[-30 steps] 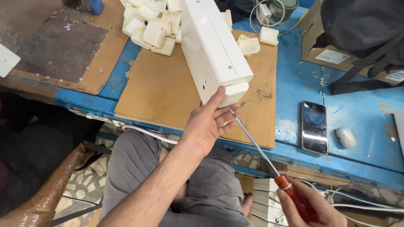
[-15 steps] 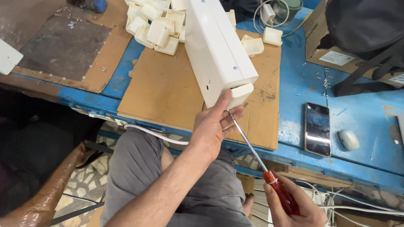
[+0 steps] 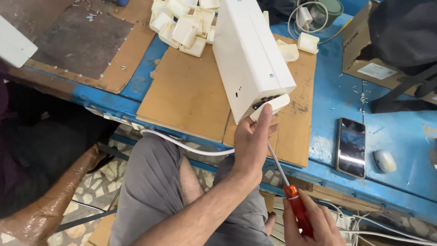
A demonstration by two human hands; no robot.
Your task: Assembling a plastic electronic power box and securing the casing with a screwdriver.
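Screwdriver [image 3: 291,191], red-handled, is clenched in the right hand [image 3: 314,225]; its shaft runs up and away toward the white housing [image 3: 250,54]. Left hand [image 3: 252,141], nearer, grasps the housing's near end on the cardboard [image 3: 186,95].

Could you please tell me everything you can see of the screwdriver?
The screwdriver has a translucent red handle and a thin bare metal shaft. The right hand grips the handle low in the picture. The shaft slants up and left, passing behind the left hand, so its tip is hidden near the white housing.
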